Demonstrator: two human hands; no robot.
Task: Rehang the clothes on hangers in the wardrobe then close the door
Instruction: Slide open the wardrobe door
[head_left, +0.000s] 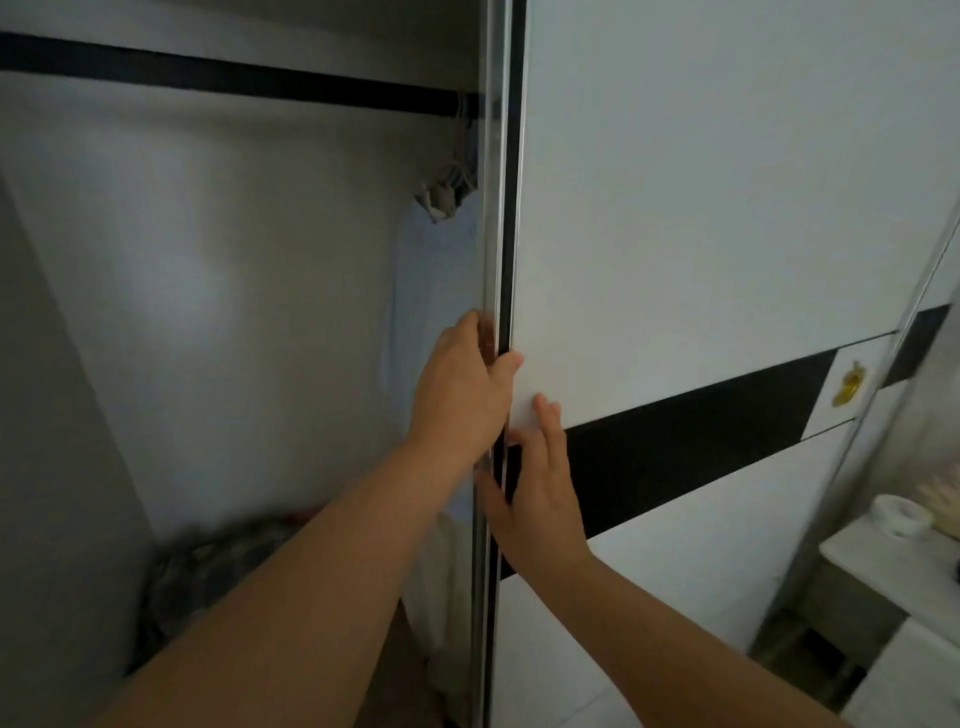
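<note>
Two bare hands meet at the metal edge of a white sliding wardrobe door (701, 208) crossed by a black band. Left hand (462, 384) grips that edge, fingers curled behind it, thumb on the front. Right hand (535, 488), just below, lies flat with straight fingers on the panel. Left of the door, hangers (457, 156) crowd the right end of a dark rail (234, 73). Pale blue clothing (431, 291) hangs beneath.
</note>
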